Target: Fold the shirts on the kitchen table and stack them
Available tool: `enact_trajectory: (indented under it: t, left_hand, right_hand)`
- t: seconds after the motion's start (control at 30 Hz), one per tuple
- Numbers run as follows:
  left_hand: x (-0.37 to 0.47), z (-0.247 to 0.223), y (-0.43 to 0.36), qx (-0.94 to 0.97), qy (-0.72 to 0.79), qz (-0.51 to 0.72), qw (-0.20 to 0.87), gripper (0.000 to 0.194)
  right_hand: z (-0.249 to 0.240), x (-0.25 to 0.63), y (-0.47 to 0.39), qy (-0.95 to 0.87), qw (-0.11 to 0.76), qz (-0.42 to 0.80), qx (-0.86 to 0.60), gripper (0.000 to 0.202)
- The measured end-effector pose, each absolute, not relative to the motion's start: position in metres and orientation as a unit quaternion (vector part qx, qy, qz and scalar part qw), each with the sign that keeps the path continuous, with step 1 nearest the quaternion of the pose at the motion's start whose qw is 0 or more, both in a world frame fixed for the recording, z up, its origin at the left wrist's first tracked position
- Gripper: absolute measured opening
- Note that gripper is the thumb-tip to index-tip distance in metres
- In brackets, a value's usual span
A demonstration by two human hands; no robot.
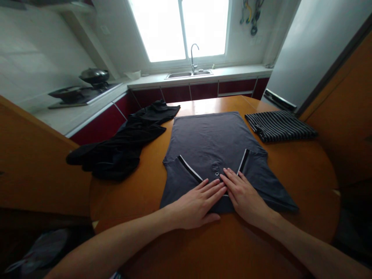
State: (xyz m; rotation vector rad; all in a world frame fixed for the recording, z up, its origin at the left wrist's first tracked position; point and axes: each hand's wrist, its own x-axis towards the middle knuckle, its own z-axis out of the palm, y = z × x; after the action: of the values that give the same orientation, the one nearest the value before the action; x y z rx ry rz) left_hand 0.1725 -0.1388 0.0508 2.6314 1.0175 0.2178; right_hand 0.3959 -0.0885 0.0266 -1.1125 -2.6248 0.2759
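Observation:
A dark grey garment (212, 135) with black-and-white trim lies spread on the wooden table (308, 166). Near its front edge, my left hand (199, 203) rests palm down on the cloth, fingers stretched out toward the right and the thumb near the table edge of the garment. My right hand (242, 193) also lies flat on it, its fingers pointing up and left. The fingertips of both hands nearly meet just below a small round ring on the cloth. Neither hand grips anything.
Crumpled black clothing (116, 147) lies at the table's left, partly over its edge. A folded striped cloth (281, 126) sits at the right. Behind are a counter with a sink (180, 74), a stove with a pan (66, 93), and a fridge (314, 50) at the right.

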Motion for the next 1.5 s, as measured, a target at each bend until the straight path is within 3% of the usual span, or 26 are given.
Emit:
enact_trajectory:
  t: [0.33, 0.67, 0.87, 1.03, 1.2, 1.5]
  left_hand:
    - [0.174, 0.053, -0.140, 0.919, 0.358, 0.079, 0.142, 0.079]
    - [0.182, 0.058, -0.144, 0.943, 0.307, 0.104, 0.073, 0.052]
    - [0.184, 0.060, -0.142, 0.953, 0.272, 0.129, 0.024, 0.023]
    - [0.185, 0.055, -0.141, 0.953, 0.270, 0.138, 0.013, 0.028]
    - [0.184, 0.052, -0.141, 0.931, 0.306, 0.181, 0.084, 0.022]
    - [0.184, 0.053, -0.135, 0.873, 0.339, 0.254, 0.241, 0.017]
  right_hand:
    - [0.023, 0.398, -0.086, -0.906, 0.148, 0.116, -0.378, 0.062]
    - [0.024, 0.401, -0.084, -0.892, 0.178, 0.159, -0.383, 0.066]
    - [0.025, 0.401, -0.084, -0.891, 0.187, 0.160, -0.382, 0.065]
    - [0.026, 0.400, -0.084, -0.887, 0.204, 0.155, -0.383, 0.055]
    - [0.032, 0.399, -0.085, -0.880, 0.233, 0.143, -0.388, 0.038]
    - [0.047, 0.406, -0.086, -0.885, 0.240, 0.180, -0.356, 0.036]
